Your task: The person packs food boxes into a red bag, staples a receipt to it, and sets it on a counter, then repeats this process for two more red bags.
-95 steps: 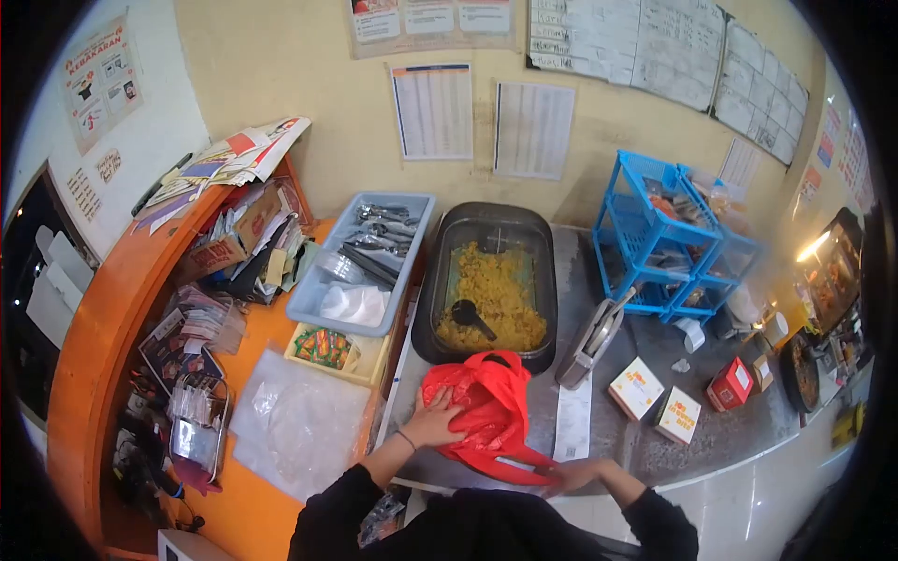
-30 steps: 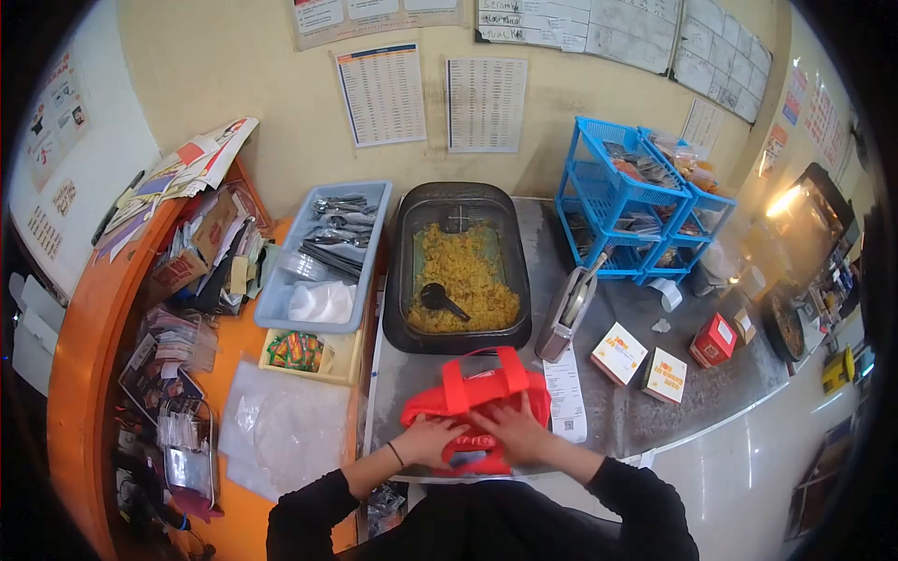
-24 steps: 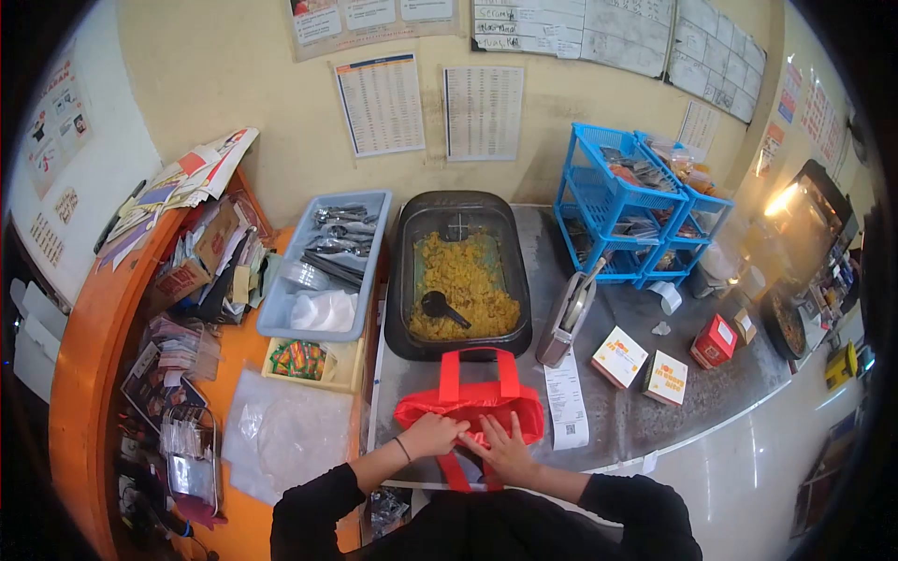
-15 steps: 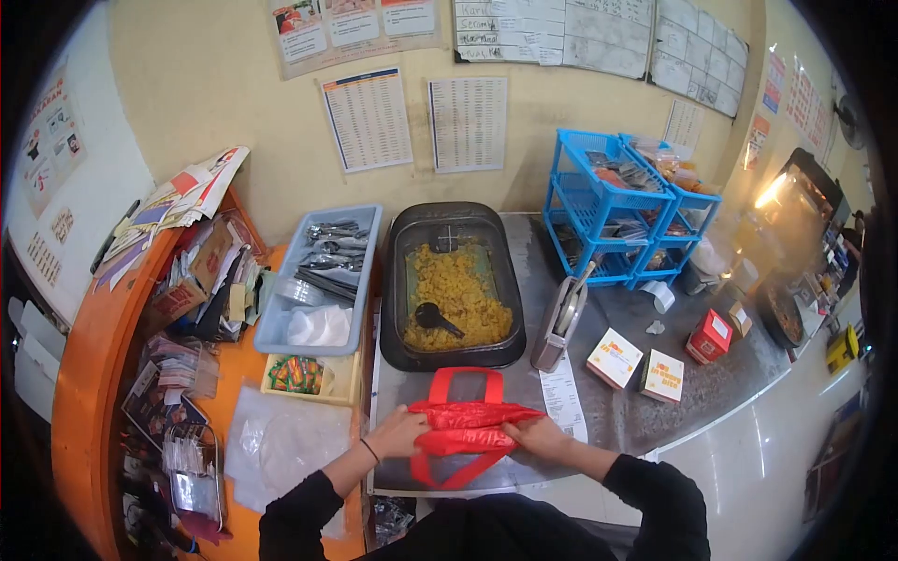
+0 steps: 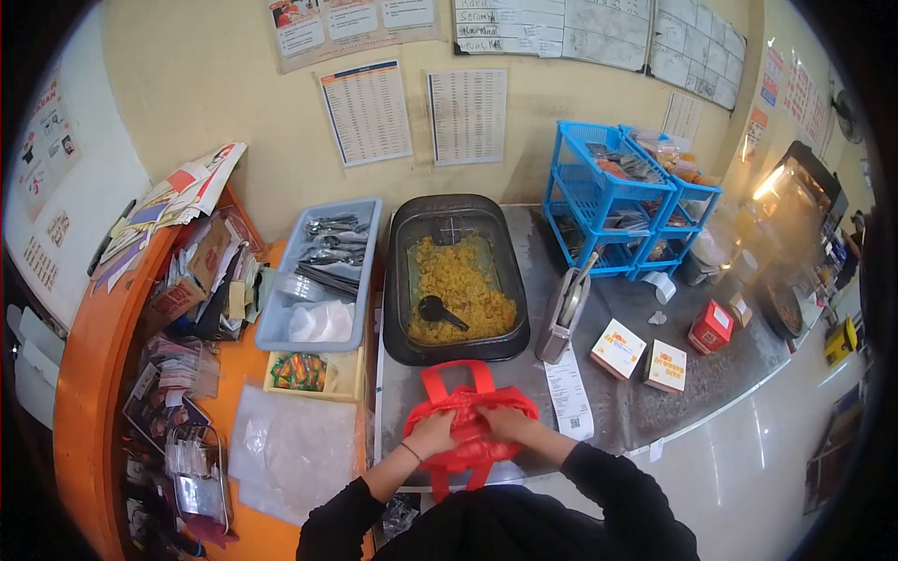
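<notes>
A red carrier bag (image 5: pixel 468 453) with two loop handles sits at the counter's front edge, its mouth spread wide. My left hand (image 5: pixel 434 434) reaches into the opening from the left, and my right hand (image 5: pixel 503 424) from the right. The fingers of both hands are hidden inside the bag. Just beyond the bag stands a dark tray (image 5: pixel 398 341) of yellow rice (image 5: pixel 458 280), with a black ladle (image 5: pixel 440 313) lying in it. A long receipt (image 5: pixel 568 397) lies to the right of the bag, under a tape dispenser (image 5: pixel 565 318).
Two white printed boxes (image 5: pixel 617 349) and a red box (image 5: pixel 711 327) stand on the right. Blue stacked baskets (image 5: pixel 608 201) hold packets behind them. On the left are a cutlery bin (image 5: pixel 271 323), a yellow tray (image 5: pixel 346 379) with sachets and clear plastic bags (image 5: pixel 290 449).
Both hands have gone from holding the bag's rim at its sides to inside its mouth, closer together. The bag has opened wider and bulges more.
</notes>
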{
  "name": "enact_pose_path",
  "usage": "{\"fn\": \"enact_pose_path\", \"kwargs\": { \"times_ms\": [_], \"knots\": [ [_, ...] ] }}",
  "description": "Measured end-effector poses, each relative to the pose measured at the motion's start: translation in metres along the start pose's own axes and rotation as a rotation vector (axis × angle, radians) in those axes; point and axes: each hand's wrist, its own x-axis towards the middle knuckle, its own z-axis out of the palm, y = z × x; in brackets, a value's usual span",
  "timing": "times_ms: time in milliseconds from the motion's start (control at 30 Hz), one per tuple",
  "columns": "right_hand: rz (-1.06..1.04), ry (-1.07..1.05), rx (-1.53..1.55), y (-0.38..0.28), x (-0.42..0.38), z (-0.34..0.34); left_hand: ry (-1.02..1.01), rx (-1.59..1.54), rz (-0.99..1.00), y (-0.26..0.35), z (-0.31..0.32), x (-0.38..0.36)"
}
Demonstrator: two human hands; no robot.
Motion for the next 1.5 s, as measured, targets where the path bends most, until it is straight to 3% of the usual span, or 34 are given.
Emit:
{"fn": "enact_pose_path", "kwargs": {
  "times_ms": [33, 67, 200, 300, 367, 433, 467, 533, 567, 600, 633, 700, 733, 800, 833, 867, 900, 967, 1000, 1067, 1100, 1133, 1267, 1367, 1400, 1500],
  "knots": [
    [0.059, -0.061, -0.068, -0.004, -0.005, -0.001, -0.05, 0.087, -0.017, 0.005, -0.002, -0.009],
    [0.118, -0.124, -0.135, -0.01, -0.013, -0.002, -0.245, 0.056, -0.089, 0.004, 0.001, -0.007],
    [0.273, -0.211, -0.199, -0.015, -0.015, -0.008, -0.242, 0.19, 0.028, 0.004, 0.015, -0.001],
    [0.345, -0.094, -0.103, -0.011, -0.006, -0.008, -0.278, 0.14, 0.06, 0.007, 0.013, 0.014],
    [0.286, -0.047, -0.019, -0.021, -0.013, -0.027, -0.33, 0.221, 0.1, 0.01, 0.004, 0.022],
    [-0.258, 0.287, 0.168, -0.009, -0.037, -0.036, -0.266, 0.354, 0.286, -0.008, 0.021, 0.042],
    [-0.256, 0.042, 0.387, -0.024, -0.084, -0.107, -0.269, 0.225, 0.27, -0.019, 0.034, 0.054],
    [-0.406, 0.552, 0.507, 0.032, -0.12, -0.136, -0.24, 0.187, 0.238, -0.011, 0.021, 0.049],
    [0.097, 0.406, 0.479, 0.065, -0.154, -0.175, -0.22, 0.039, 0.22, 0.007, 0.004, 0.043],
    [0.256, 0.745, 0.517, 0.113, -0.171, -0.178, -0.196, -0.108, 0.19, 0.022, -0.014, 0.035],
    [0.304, 1.137, 0.099, 0.218, -0.16, -0.159, -0.1, -0.215, 0.2, 0.037, -0.027, 0.026],
    [1.009, 0.904, 0.196, 0.276, -0.215, -0.198, 0.084, -0.424, 0.183, 0.059, -0.041, 0.011],
    [1.181, 0.754, 0.073, 0.338, -0.224, -0.183, 0.174, -0.523, 0.157, 0.064, -0.042, 0.003],
    [1.091, 0.519, -0.04, 0.442, -0.234, -0.167, 0.836, -0.176, 0.159, 0.084, -0.039, -0.016],
    [1.028, 0.419, -0.047, 0.46, -0.24, -0.169, 0.968, -0.151, 0.053, 0.08, -0.03, -0.014],
    [0.987, 0.217, -0.039, 0.435, -0.251, -0.193, 1.098, -0.121, -0.065, 0.066, -0.023, -0.014],
    [0.933, 0.172, -0.069, 0.471, -0.243, -0.185, 1.221, -0.083, -0.199, 0.059, -0.014, -0.019],
    [0.809, 0.174, -0.112, 0.496, -0.236, -0.183, 0.803, -0.45, -0.673, 0.076, -0.028, -0.022],
    [0.809, 0.171, -0.155, 0.497, -0.236, -0.179, 0.636, -0.611, -0.812, 0.045, -0.012, -0.016],
    [0.822, 0.2, -0.227, 0.488, -0.24, -0.176, 0.635, -0.974, -0.438, 0.023, 0.006, -0.011],
    [0.825, 0.24, -0.236, 0.477, -0.243, -0.177, 0.802, -0.787, -0.56, 0.026, 0.02, -0.006],
    [0.811, 0.289, -0.233, 0.464, -0.247, -0.181, 0.795, -0.683, -0.674, 0.033, 0.024, -0.008],
    [0.675, 0.571, -0.072, 0.376, -0.257, -0.214, 0.93, -0.625, -0.579, 0.037, 0.056, -0.008],
    [0.328, 0.725, 0.081, 0.252, -0.258, -0.245, 0.868, -0.898, -0.516, 0.043, 0.078, -0.009],
    [0.167, 0.758, 0.109, 0.217, -0.256, -0.249, 0.981, -0.897, -0.436, 0.064, 0.068, -0.011],
    [-0.017, 0.63, 0.267, 0.125, -0.232, -0.242, 0.961, -0.938, -0.475, 0.07, 0.069, -0.009]
  ]
}}
